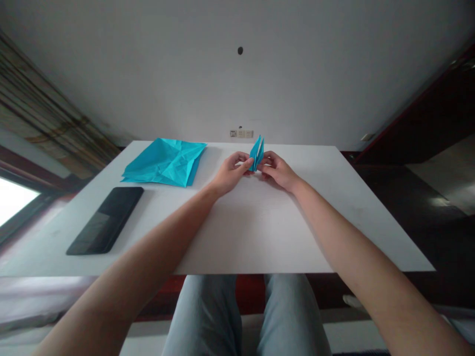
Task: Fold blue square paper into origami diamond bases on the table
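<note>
Sitting at a white counter [260, 232] with both forearms stretched out over it, and the left hand [232, 174] and right hand [278, 170] are close together near the far edge. Each hand is nearly closed, pinching a narrow folded piece of blue paper [257, 154] from its own side, so the piece stands upright between them with its points up. Off to the left on the counter lies a big creased blue sheet [165, 162], well apart from the hands, and nearer the front left corner there's a flat black device [106, 220] - can't tell if it's a tablet or a phone. Behind the counter is a white wall [237, 74] with a socket panel [241, 133] low down, just above the far edge. A striped curtain [44, 109] and a bright window [13, 200] are on the left, a dark floor [408, 198] on the right - and light-blue jeans [245, 316] show below the near edge.
</note>
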{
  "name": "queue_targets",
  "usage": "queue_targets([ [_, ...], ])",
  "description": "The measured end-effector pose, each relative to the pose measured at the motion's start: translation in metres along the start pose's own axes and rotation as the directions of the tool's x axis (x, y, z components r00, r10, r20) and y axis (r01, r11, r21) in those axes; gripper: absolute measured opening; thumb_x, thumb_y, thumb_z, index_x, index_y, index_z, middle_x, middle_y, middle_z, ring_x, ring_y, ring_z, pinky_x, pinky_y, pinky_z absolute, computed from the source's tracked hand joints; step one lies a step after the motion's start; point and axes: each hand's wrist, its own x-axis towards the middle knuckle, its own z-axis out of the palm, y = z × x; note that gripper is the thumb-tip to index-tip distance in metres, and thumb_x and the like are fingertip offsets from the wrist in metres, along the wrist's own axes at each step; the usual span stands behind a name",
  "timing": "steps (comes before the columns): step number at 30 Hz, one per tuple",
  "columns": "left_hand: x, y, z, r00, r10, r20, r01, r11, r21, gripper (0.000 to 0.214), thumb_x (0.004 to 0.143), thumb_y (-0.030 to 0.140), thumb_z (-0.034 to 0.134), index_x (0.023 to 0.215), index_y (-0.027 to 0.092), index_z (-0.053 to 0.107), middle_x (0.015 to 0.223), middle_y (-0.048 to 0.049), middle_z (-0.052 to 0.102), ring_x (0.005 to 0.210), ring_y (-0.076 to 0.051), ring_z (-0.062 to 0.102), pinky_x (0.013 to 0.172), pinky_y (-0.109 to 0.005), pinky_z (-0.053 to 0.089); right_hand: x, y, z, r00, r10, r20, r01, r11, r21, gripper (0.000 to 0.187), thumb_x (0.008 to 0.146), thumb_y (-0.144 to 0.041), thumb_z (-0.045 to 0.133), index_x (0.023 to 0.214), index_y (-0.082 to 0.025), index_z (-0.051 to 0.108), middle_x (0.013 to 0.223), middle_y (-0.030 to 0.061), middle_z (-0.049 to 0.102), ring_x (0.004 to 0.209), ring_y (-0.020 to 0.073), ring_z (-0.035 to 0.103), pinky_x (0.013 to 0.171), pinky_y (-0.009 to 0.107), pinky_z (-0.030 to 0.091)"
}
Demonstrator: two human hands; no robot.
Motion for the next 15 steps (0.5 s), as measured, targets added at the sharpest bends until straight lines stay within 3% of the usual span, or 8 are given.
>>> queue_targets([
  [3, -0.0017, 0.0009, 0.001, 0.999, -0.024, -0.026, 0.023, 0.999, -0.031, 0.052, 0.095, 0.046, 0.102, 0.123, 0.024, 0.064, 0.113, -0.0013, 0.079, 0.095, -0.016, 0.084, 0.091, -0.034, 0.07, 0.0023, 0.0013, -0.0004, 1.0, 0.013, -0.004, -0.013, 0.999, 0.032, 0.069, 0.073, -0.061, 0.109, 0.114, -0.03, 0.063, 0.084, -0.0083, 0.073, 0.061, 0.0123, 0.057, 0.061, 0.031, 0.049],
  [6, -0.0029, 0.0016, 0.0021, 0.997, -0.064, -0.046, 0.062, 0.997, -0.051, 0.057, 0.093, 0.033, 0.102, 0.129, 0.026, 0.059, 0.117, -0.0022, 0.082, 0.098, -0.018, 0.086, 0.093, -0.036, 0.071, 0.0027, -0.0003, -0.0009, 0.999, 0.032, 0.008, -0.033, 0.999, 0.035, 0.058, 0.076, -0.058, 0.105, 0.104, -0.028, 0.064, 0.075, -0.0088, 0.069, 0.059, 0.0114, 0.054, 0.06, 0.03, 0.047],
  [9, -0.0025, 0.0017, 0.0029, 0.998, -0.054, -0.022, 0.052, 0.997, -0.054, 0.054, 0.094, 0.031, 0.1, 0.128, 0.025, 0.058, 0.116, -0.002, 0.081, 0.096, -0.018, 0.086, 0.092, -0.036, 0.071, 0.0011, -0.0029, -0.0003, 0.999, 0.039, 0.024, -0.039, 0.999, 0.017, 0.049, 0.08, -0.059, 0.1, 0.096, -0.026, 0.066, 0.076, -0.0063, 0.07, 0.062, 0.0114, 0.058, 0.064, 0.03, 0.05],
  [15, -0.0029, 0.0041, 0.0041, 0.993, 0.006, -0.122, -0.001, 0.999, 0.043, 0.048, 0.099, 0.027, 0.092, 0.124, 0.026, 0.051, 0.108, 0.0029, 0.075, 0.085, -0.014, 0.084, 0.08, -0.028, 0.067, -0.004, -0.0081, 0.0038, 0.999, 0.044, -0.026, -0.043, 0.997, 0.058, 0.064, 0.081, -0.064, 0.102, 0.116, -0.031, 0.06, 0.089, -0.0075, 0.076, 0.065, 0.0133, 0.063, 0.067, 0.033, 0.055],
])
